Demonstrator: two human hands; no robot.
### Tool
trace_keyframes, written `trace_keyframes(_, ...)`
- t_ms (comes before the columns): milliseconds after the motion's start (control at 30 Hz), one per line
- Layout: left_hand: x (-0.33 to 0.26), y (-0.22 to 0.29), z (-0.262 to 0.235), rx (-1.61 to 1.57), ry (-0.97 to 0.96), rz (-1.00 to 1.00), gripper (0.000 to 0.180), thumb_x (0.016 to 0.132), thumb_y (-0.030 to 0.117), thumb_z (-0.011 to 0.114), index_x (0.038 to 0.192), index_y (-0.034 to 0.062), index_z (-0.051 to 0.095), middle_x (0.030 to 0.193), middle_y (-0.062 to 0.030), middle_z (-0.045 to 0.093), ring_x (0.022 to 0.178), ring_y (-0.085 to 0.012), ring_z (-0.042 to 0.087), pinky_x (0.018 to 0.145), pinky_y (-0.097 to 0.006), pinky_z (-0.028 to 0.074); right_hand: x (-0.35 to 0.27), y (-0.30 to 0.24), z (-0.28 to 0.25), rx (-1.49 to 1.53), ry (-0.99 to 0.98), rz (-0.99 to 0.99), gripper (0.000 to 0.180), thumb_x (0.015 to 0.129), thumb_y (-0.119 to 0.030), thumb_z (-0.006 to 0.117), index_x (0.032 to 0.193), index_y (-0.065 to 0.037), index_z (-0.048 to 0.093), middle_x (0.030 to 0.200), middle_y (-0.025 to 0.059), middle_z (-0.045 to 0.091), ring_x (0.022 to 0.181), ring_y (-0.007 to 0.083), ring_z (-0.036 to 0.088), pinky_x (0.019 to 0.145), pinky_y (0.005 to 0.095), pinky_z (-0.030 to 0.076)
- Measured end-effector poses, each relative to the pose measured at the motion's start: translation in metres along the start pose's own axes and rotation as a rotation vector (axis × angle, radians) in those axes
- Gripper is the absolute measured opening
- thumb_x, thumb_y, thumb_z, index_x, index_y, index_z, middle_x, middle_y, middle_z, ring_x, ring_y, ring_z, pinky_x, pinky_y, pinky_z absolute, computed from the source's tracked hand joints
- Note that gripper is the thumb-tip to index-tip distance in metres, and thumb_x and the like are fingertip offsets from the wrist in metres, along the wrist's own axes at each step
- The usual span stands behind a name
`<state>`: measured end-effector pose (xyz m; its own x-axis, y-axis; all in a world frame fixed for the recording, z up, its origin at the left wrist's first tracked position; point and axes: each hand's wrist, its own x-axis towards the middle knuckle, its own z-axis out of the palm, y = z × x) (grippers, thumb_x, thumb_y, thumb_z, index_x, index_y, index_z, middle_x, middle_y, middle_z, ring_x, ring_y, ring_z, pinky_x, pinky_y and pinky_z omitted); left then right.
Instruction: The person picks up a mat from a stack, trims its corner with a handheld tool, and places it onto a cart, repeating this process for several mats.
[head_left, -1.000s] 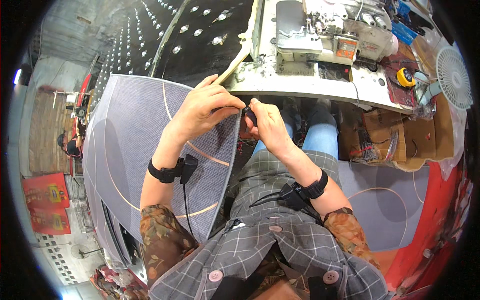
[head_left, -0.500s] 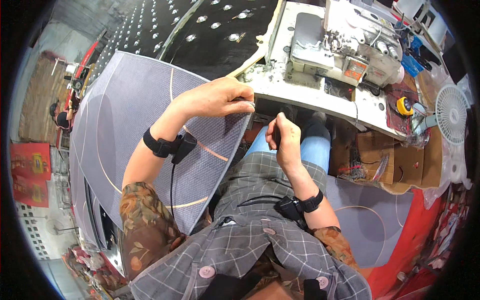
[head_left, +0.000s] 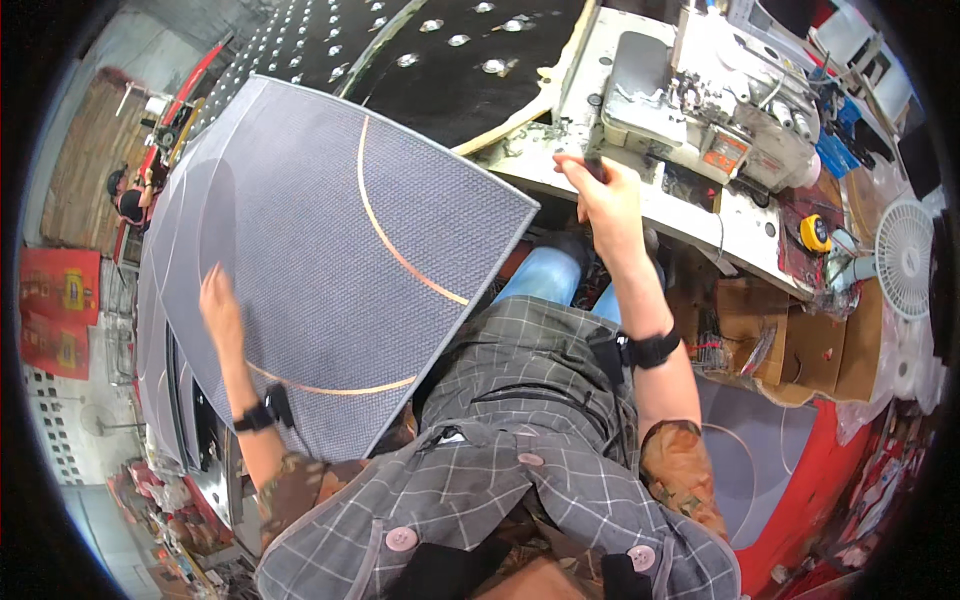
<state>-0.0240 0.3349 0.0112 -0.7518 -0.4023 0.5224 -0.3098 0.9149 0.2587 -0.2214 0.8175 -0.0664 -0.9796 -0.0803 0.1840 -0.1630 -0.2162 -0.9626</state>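
A grey textured mat with thin tan curved lines and a bound edge lies over the left side of the work area, its corner pointing toward the sewing machine. My left hand, slightly blurred, is over the mat's left part with its fingers stretched out and nothing seen in them. My right hand is raised at the front edge of the white machine table. Its fingers are closed round a small dark object, mostly hidden by the hand, whose kind I cannot make out.
An overlock sewing machine stands on the table, with a yellow tape measure and a white fan to its right. Below is a cardboard box. A black studded surface lies beyond the mat. Another person is far left.
My left hand has left the mat's corner and moved left and nearer. My right hand has risen from above my lap to the table edge. The mat's corner has shifted slightly right.
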Motion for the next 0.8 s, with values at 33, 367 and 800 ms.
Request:
trace_keyframes(33,-0.029,-0.035,-0.022,0.100,0.053,-0.158,0.041,0.093,0.027,0.043,0.116,-0.0056,0.053,0.123,-0.0211,0.050,0.115,-0.0332,0.046,0.099,-0.038,0.034,0.014,-0.001,0.005,-0.029,-0.093,-0.077,0.021,0.081,-0.017,0.063,0.090,0.002,0.067,0.074,0.0033,0.065,0.047,0.0041,0.044,0.044,0.0205,0.034)
trace_keyframes(367,-0.256,-0.058,-0.072,-0.797,0.159,-0.844,0.032,0.086,0.011,0.057,0.112,-0.0073,0.050,0.098,-0.0107,0.060,0.085,-0.0184,0.057,0.079,-0.029,0.044,0.068,-0.059,0.103,-0.772,-0.668,0.107,0.047,0.068,-0.036,0.071,0.081,0.009,0.063,0.072,0.0144,0.063,0.067,0.0185,0.061,0.060,0.0317,0.046)
trace_keyframes(800,-0.047,0.037,-0.051,-1.542,0.240,-0.458,0.058,0.092,0.042,0.043,0.129,-0.0028,0.042,0.123,-0.0103,0.052,0.114,-0.0211,0.046,0.100,-0.032,0.031,-0.022,-0.123,-0.091,-0.148,0.175,0.012,0.024,0.081,-0.017,0.065,0.094,0.002,0.056,0.085,0.0066,0.059,0.076,0.0103,0.054,0.071,0.0223,0.043)
